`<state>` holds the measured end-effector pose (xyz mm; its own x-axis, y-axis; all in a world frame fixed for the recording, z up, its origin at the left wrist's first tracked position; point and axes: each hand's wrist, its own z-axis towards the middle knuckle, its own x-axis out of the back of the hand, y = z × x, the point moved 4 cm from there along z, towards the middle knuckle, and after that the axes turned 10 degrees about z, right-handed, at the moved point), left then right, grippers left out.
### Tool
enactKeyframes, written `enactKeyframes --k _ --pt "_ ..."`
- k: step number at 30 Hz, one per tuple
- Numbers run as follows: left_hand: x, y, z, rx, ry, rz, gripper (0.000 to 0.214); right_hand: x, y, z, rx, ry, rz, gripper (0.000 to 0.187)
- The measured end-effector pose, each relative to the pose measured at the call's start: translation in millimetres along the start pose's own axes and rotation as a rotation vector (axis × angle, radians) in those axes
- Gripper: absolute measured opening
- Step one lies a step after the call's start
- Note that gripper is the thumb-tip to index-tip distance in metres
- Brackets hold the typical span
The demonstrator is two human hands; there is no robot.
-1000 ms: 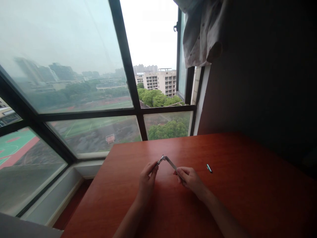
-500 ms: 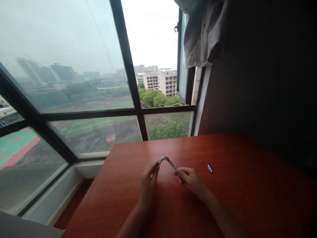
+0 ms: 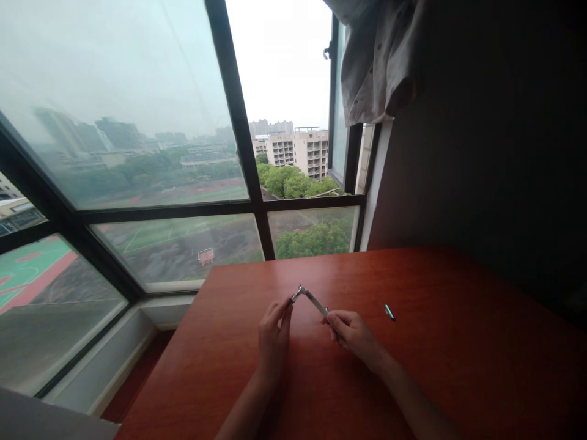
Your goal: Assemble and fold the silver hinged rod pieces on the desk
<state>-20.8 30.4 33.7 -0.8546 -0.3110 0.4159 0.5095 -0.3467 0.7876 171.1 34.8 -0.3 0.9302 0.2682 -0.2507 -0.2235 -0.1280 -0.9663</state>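
My right hand (image 3: 351,330) is closed on one end of a slim silver bar (image 3: 315,300) that looks like a wrench. The bar slants up and left, away from the fingers. In a pinch between thumb and fingertips, my left hand (image 3: 274,333) holds a small dark and silver metal piece (image 3: 296,296). The two metal parts meet at a peak above the table, forming an upturned V. Whether they are joined there is too small to tell. To the right of my right hand, a short shiny dark cylinder (image 3: 389,312) lies on the table.
Both hands are above a reddish-brown wooden table (image 3: 220,318). Windows with dark frames (image 3: 160,212) stand beyond its far and left edges. A grey cloth (image 3: 378,67) hangs at the upper right, beside a dark wall (image 3: 481,140).
Little differs. The peak where the metal parts meet has shifted very slightly left and up, and my left hand has moved slightly left with its piece. Both grips are the same.
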Motion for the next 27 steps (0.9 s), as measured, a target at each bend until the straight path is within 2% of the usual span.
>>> enactKeyframes --k 2,9,16,22,27 --pt "0.0 -1 0 0.002 -0.007 -0.008 0.028 0 -1 0 -0.001 0.008 -0.014 0.053" --pt "-9.6 1 -1 -0.03 -0.158 -0.029 0.027 3 -4 -1 0.019 0.026 -0.008 0.054" --pt "-8.1 -4 -1 0.058 -0.136 -0.109 0.033 2 -1 0 0.021 0.001 0.033 0.05" --pt "-21.8 -15 -7 0.194 -0.289 -0.292 0.04 -2 -4 -1 0.018 -0.024 0.032 0.049" --pt "-18.7 -11 -4 0.292 -0.275 -0.432 0.05 -1 -8 -3 0.037 -0.021 0.11 0.047"
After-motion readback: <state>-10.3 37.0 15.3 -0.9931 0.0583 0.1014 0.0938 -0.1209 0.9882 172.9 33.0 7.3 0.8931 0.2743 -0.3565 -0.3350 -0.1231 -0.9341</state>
